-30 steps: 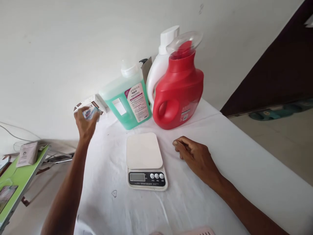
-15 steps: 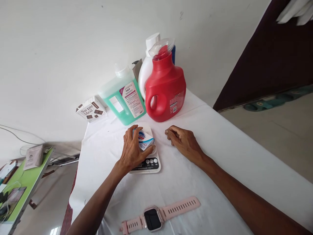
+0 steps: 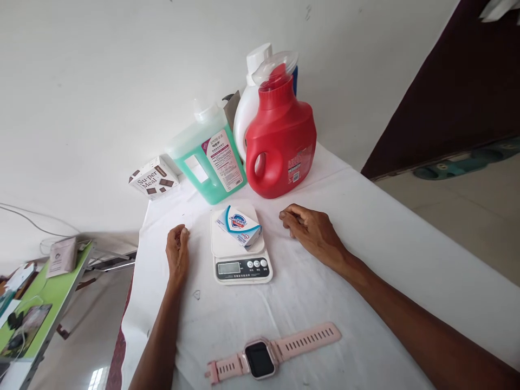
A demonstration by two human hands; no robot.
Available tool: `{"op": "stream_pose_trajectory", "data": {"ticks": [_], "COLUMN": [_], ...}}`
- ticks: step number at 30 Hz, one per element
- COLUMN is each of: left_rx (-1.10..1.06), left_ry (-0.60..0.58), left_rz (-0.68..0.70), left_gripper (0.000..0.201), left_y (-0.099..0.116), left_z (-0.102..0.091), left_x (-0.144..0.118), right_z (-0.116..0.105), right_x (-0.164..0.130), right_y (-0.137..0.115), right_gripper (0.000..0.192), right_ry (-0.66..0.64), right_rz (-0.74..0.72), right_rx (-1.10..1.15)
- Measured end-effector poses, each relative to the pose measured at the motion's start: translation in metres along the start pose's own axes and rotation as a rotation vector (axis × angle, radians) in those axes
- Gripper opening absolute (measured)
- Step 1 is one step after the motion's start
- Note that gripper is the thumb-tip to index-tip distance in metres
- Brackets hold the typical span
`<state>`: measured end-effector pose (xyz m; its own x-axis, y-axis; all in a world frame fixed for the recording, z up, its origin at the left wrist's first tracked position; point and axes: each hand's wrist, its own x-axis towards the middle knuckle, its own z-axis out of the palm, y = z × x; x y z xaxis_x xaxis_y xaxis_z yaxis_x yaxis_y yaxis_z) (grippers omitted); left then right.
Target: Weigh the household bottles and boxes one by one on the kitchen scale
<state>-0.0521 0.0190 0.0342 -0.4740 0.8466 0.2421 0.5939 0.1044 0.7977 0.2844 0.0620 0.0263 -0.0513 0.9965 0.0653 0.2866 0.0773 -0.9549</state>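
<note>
A white kitchen scale (image 3: 238, 266) with a dark button panel lies on the white tablecloth. On its platform rests a boxed bar of soap (image 3: 239, 225), white and blue, set at a slant. My left hand (image 3: 177, 253) is on the cloth left of the scale, apart from it, fingers curled in with nothing showing in them. To the right of the scale my right hand (image 3: 312, 232) rests on the cloth, its fingers folded and holding nothing that I can see.
Behind the scale stand a red detergent jug (image 3: 280, 146), a green liquid bottle (image 3: 207, 157), a white bottle (image 3: 246, 111) and a Su-per Meal box (image 3: 154, 177). A pink-strapped smartwatch (image 3: 260, 358) lies in front. A green-topped desk (image 3: 49, 292) is at left.
My left hand has let go of the soap box and moved left off the scale, uncovering its display. My right hand stays in its place on the cloth.
</note>
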Motion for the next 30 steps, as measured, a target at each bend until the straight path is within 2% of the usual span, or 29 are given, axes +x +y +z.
{"op": "stream_pose_trajectory", "data": {"ticks": [10,20,26,30], "left_rx": [0.067,0.105,0.072,0.037], "left_ry": [-0.048,-0.057,-0.067,-0.126], "left_rz": [0.095,0.127,0.094,0.053], "left_gripper": [0.035,0.03,0.037,0.048], "left_y": [0.003,-0.003,0.0,0.012], "left_z": [0.002,0.003,0.003,0.001], "left_x": [-0.002,0.0,0.0,-0.003], "right_z": [0.0,-0.001,-0.001,0.0], "right_x": [-0.002,-0.003,-0.003,-0.002], "right_y": [-0.008,-0.008,-0.008,-0.003], "right_gripper": [0.026,0.028,0.027,0.027], "right_ry": [0.002,-0.001,-0.002,0.004], "right_rz": [0.068,0.056,0.042,0.024], "right_rx": [0.014,-0.007,0.02,0.041]}}
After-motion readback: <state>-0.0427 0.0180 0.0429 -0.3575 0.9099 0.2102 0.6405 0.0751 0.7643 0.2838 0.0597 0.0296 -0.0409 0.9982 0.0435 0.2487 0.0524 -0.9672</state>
